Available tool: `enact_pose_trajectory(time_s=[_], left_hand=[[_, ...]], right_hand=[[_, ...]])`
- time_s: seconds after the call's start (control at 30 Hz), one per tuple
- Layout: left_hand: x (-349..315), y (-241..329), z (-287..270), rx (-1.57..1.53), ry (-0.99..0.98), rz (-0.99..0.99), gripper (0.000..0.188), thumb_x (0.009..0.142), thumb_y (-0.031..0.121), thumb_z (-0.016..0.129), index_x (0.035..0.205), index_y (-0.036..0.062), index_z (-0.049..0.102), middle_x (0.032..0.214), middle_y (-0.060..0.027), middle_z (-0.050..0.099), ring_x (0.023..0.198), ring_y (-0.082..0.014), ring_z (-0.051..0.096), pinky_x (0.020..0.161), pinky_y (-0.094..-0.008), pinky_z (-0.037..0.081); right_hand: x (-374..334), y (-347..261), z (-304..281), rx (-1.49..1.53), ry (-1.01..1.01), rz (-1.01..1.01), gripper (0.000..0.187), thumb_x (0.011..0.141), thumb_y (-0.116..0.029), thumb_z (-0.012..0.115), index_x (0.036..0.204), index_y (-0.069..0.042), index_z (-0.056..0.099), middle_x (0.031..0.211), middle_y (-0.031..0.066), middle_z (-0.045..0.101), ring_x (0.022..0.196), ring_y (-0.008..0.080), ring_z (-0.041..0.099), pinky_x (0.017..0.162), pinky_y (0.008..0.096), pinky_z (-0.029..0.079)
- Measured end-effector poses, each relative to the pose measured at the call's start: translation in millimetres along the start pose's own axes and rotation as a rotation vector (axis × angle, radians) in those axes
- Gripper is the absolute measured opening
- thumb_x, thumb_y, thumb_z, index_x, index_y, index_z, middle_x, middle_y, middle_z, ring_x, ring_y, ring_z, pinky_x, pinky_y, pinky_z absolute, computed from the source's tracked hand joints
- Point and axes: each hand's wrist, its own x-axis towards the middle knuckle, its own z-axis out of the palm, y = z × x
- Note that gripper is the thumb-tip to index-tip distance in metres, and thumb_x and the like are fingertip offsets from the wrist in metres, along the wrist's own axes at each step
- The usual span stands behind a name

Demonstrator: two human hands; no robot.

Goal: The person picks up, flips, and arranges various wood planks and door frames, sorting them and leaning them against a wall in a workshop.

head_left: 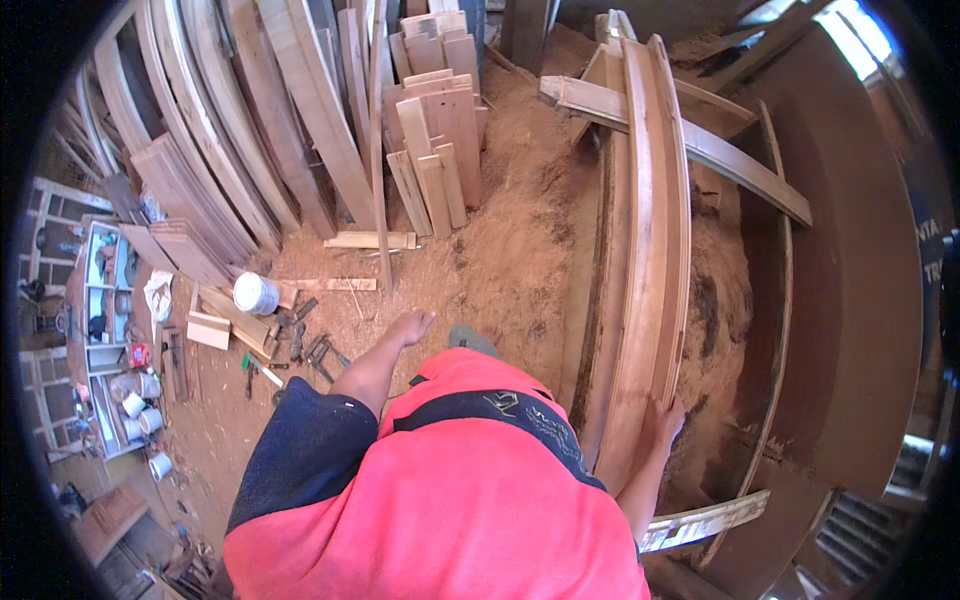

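My left hand (410,327) hangs over the sawdust-covered floor, with nothing visible in it and a finger stretched out. My right hand (671,424) is at the right edge of a long grooved wooden board (645,260), its fingers against the near part of that edge. The board lies lengthwise beside me, on top of other long timbers (612,200). A crosswise beam (735,165) supports the stack at its far part, and a second crosspiece (705,522) shows near my right forearm.
Tall planks (290,100) lean at the far left, with shorter boards (440,130) beside them. A white bucket (256,293), hand tools (318,352) and offcuts (208,330) lie on the left floor. Sawdust (530,220) is heaped ahead. A brown panel (845,250) stands at the right.
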Motion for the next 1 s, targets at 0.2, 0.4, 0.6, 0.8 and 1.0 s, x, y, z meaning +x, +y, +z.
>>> enact_pose_trajectory(time_s=[0.2, 0.4, 0.6, 0.8, 1.0], left_hand=[[44.3, 70.0, -30.2, -0.25, 0.188, 0.114, 0.063, 0.102, 0.056, 0.038, 0.12, 0.0024, 0.064, 0.114, -0.0264, 0.067, 0.107, -0.0445, 0.063, 0.093, -0.0504, 0.048], [22.4, 66.3, -6.9, -0.452, 0.254, -0.054, 0.059, 0.103, 0.052, 0.043, 0.125, 0.0005, 0.062, 0.116, -0.025, 0.067, 0.11, -0.0424, 0.064, 0.097, -0.0477, 0.048], [25.2, 52.8, -5.8, -0.235, 0.11, -0.329, 0.07, 0.098, 0.064, 0.04, 0.126, 0.004, 0.063, 0.114, -0.0266, 0.068, 0.115, -0.0412, 0.063, 0.101, -0.0496, 0.046], [49.8, 105.8, -47.9, -0.307, 0.214, -0.496, 0.079, 0.097, 0.07, 0.03, 0.116, 0.0025, 0.067, 0.116, -0.0281, 0.067, 0.117, -0.044, 0.061, 0.102, -0.0506, 0.045], [136.7, 177.2, -98.7, -0.453, 0.577, -0.276, 0.081, 0.1, 0.067, 0.027, 0.121, -0.0017, 0.064, 0.121, -0.0307, 0.064, 0.119, -0.0449, 0.059, 0.101, -0.0502, 0.044]], right_hand=[[16.9, 66.3, 14.7, 0.053, 0.046, -0.121, 0.046, 0.077, -0.026, 0.078, 0.114, -0.003, 0.066, 0.104, 0.0236, 0.069, 0.096, 0.0392, 0.068, 0.084, 0.0448, 0.053], [64.9, 29.0, -16.1, -0.02, -0.431, 0.036, 0.058, 0.078, -0.029, 0.082, 0.123, 0.001, 0.06, 0.108, 0.0196, 0.07, 0.1, 0.0329, 0.068, 0.088, 0.0413, 0.053], [176.1, -23.9, -1.8, 0.259, 0.155, -0.234, 0.051, 0.093, -0.025, 0.071, 0.131, 0.006, 0.056, 0.128, 0.0223, 0.061, 0.119, 0.0311, 0.059, 0.101, 0.0395, 0.046], [274.1, -230.9, -7.7, 0.261, 0.14, -0.586, 0.04, 0.097, -0.021, 0.065, 0.128, 0.003, 0.058, 0.125, 0.0197, 0.062, 0.12, 0.0332, 0.058, 0.104, 0.0413, 0.044], [353.1, -372.2, 23.1, 0.315, 0.119, -0.758, 0.034, 0.093, -0.016, 0.07, 0.121, 0.002, 0.062, 0.123, 0.0212, 0.062, 0.12, 0.0372, 0.057, 0.104, 0.0437, 0.045]])
